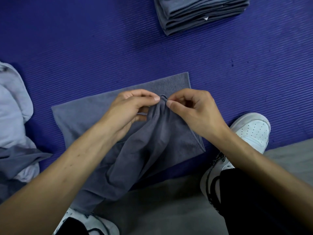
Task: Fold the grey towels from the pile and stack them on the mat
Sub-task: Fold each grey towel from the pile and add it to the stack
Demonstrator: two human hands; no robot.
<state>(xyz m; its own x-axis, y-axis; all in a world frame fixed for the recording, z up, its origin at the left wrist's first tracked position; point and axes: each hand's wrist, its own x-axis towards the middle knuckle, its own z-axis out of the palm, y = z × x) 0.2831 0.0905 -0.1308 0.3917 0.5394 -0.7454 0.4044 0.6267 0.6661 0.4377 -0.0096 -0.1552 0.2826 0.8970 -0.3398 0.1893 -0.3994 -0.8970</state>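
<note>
A grey towel [94, 114] lies partly spread on the blue mat [84, 48], its near part lifted and bunched toward me. My left hand [130, 109] pinches the gathered edge of the towel between thumb and fingers. My right hand [193, 109] pinches the same bunched edge right beside it, the two hands almost touching. A stack of folded grey towels [199, 14] sits on the mat at the top, right of centre. The pile of loose grey towels [13, 119] lies at the left edge.
My white shoes [252, 131] rest at the mat's near edge on the right and at the bottom left. Grey floor [169, 200] runs along the bottom. Bare mat lies between the spread towel and the stack.
</note>
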